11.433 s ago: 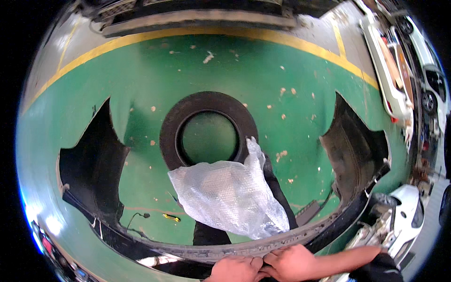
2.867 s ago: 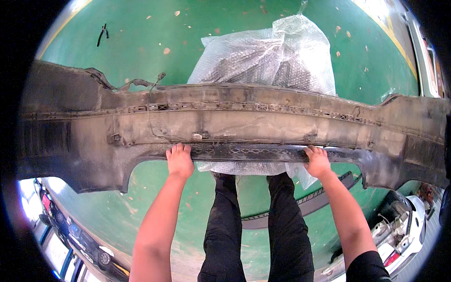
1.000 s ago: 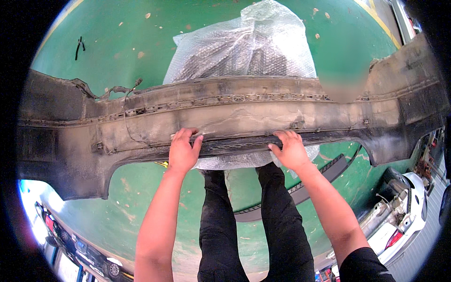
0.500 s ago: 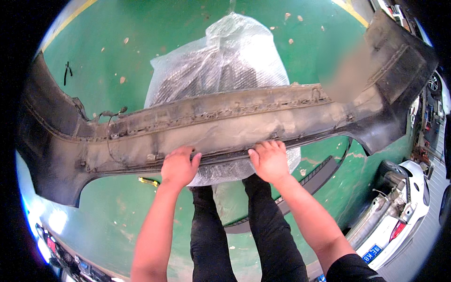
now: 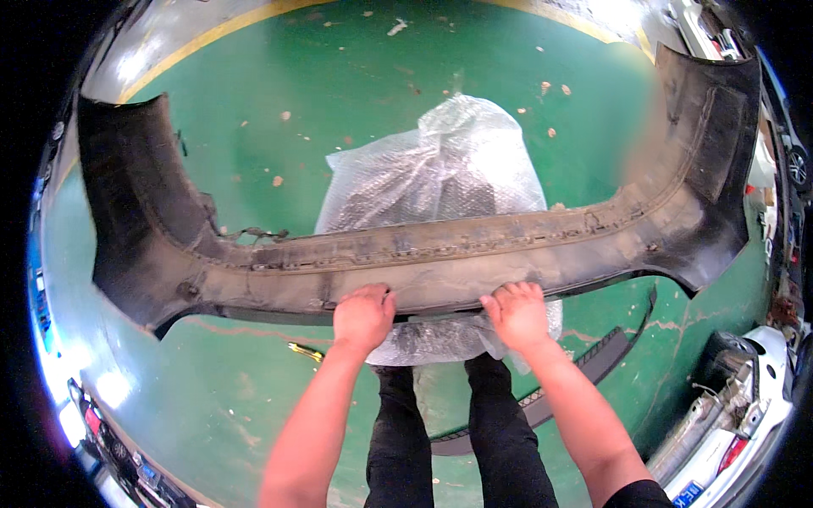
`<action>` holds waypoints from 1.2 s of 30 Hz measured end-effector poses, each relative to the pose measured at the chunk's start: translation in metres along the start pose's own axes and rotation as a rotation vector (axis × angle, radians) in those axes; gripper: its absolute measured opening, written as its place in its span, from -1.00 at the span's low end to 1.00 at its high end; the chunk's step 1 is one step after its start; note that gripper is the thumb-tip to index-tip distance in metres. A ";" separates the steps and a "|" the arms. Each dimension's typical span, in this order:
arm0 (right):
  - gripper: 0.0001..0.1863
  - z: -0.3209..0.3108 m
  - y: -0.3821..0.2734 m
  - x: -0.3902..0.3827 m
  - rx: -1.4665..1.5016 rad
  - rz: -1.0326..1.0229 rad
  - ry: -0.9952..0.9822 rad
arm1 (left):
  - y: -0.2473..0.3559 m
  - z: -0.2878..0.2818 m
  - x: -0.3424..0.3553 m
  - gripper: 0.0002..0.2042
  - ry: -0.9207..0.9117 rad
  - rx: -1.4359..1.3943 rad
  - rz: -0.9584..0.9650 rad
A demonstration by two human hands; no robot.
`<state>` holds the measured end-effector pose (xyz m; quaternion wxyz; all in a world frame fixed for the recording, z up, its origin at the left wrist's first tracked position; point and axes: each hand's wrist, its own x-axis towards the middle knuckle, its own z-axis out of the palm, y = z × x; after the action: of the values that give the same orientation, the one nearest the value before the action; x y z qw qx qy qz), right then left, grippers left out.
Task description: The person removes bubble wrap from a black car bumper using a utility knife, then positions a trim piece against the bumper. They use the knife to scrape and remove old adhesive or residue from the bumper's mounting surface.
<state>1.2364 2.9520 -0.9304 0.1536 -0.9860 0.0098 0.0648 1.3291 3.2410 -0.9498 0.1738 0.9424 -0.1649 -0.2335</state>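
A long car bumper spans the view from left to right, with its dusty brown inner side showing and its dark ends curving away from me. My left hand grips its near edge left of the middle, fingers curled over the rim. On the same edge, right of the middle, my right hand holds on in the same way. Beyond and below the bumper is a crumpled sheet of clear bubble wrap. Part of it also shows on the near side, by my shins; the bumper hides its middle.
A dark curved grille strip lies on the green floor at the right, partly behind my right arm and leg. A yellow-handled tool is left of my left hand. A white car with exposed rear parts stands at the lower right.
The whole view has shifted, so the floor and wrap sit lower and further right. The bumper looks more level, its left end turned inward. Both hands keep their hold on its near edge.
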 end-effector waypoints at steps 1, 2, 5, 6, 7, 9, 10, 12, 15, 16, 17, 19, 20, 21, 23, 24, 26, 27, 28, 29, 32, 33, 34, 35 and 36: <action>-0.65 -0.006 -0.001 0.006 -0.024 -0.016 -0.002 | 0.004 -0.008 0.003 -0.73 0.028 0.001 -0.001; -0.64 -0.015 -0.005 0.014 -0.070 -0.026 0.000 | 0.005 -0.017 0.007 -0.73 0.054 0.008 -0.005; -0.62 -0.043 -0.012 0.044 -0.097 0.007 0.009 | 0.015 -0.052 0.024 -0.73 0.062 0.035 0.012; -0.60 -0.048 -0.012 0.053 -0.099 -0.006 0.018 | 0.016 -0.062 0.029 -0.72 0.078 0.043 0.008; -0.59 -0.053 -0.010 0.062 -0.111 -0.014 0.024 | 0.018 -0.070 0.037 -0.71 0.092 0.042 0.012; -0.51 -0.063 -0.008 0.086 -0.058 -0.046 0.071 | 0.020 -0.087 0.054 -0.70 0.111 0.031 0.004; -0.50 -0.072 -0.008 0.099 -0.051 -0.044 0.049 | 0.021 -0.096 0.063 -0.70 0.118 0.021 -0.006; -0.46 -0.081 -0.004 0.129 -0.088 -0.001 -0.040 | 0.020 -0.114 0.089 -0.68 0.119 0.012 -0.033; -0.43 -0.094 -0.001 0.164 -0.060 0.066 -0.218 | 0.018 -0.128 0.111 -0.65 0.060 0.016 -0.063; -0.41 -0.099 -0.005 0.165 -0.105 0.053 -0.242 | 0.018 -0.124 0.112 -0.65 0.038 0.022 -0.059; -0.41 -0.096 -0.008 0.162 -0.107 0.071 -0.254 | 0.018 -0.120 0.111 -0.64 0.017 0.028 -0.053; -0.42 -0.089 -0.010 0.153 -0.117 0.110 -0.275 | 0.017 -0.120 0.103 -0.65 -0.037 0.028 -0.099; -0.37 -0.090 -0.008 0.144 -0.101 0.093 -0.263 | 0.024 -0.122 0.096 -0.65 -0.047 0.026 -0.120; -0.38 -0.091 -0.006 0.139 -0.114 0.071 -0.324 | 0.029 -0.121 0.089 -0.65 -0.057 0.024 -0.140; -0.39 -0.084 -0.003 0.119 -0.076 0.024 -0.383 | 0.030 -0.108 0.073 -0.66 -0.061 0.018 -0.113; -0.40 -0.085 -0.005 0.108 -0.053 0.077 -0.404 | 0.031 -0.100 0.064 -0.66 -0.100 0.034 -0.127; -0.43 -0.085 -0.014 0.096 -0.046 0.108 -0.406 | 0.028 -0.092 0.052 -0.68 -0.119 0.045 -0.134; -0.46 -0.080 -0.012 0.092 -0.036 0.089 -0.375 | 0.025 -0.090 0.051 -0.69 -0.096 0.026 -0.098; -0.48 -0.070 -0.011 0.079 -0.003 0.098 -0.335 | 0.022 -0.082 0.042 -0.70 -0.073 0.007 -0.065; -0.49 -0.067 -0.010 0.075 0.031 0.103 -0.291 | 0.020 -0.080 0.038 -0.71 -0.046 -0.009 -0.036; -0.53 -0.066 -0.007 0.076 0.060 0.045 -0.148 | 0.013 -0.071 0.043 -0.73 0.067 -0.004 0.022; -0.54 -0.066 -0.007 0.078 0.071 0.074 -0.178 | 0.013 -0.071 0.045 -0.73 0.089 -0.010 0.021; -0.55 -0.068 -0.005 0.085 0.080 0.108 -0.209 | 0.016 -0.075 0.052 -0.74 0.044 0.031 0.008; -0.56 -0.073 -0.006 0.088 0.089 0.143 -0.241 | 0.017 -0.076 0.055 -0.74 0.041 0.030 -0.012; -0.57 -0.076 -0.009 0.090 0.115 0.135 -0.159 | 0.017 -0.077 0.059 -0.74 0.038 0.029 -0.031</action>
<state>1.3359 2.9374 -0.8675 0.2053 -0.9644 0.0675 0.1521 1.4128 3.2227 -0.9013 0.1594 0.9515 -0.1506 -0.2157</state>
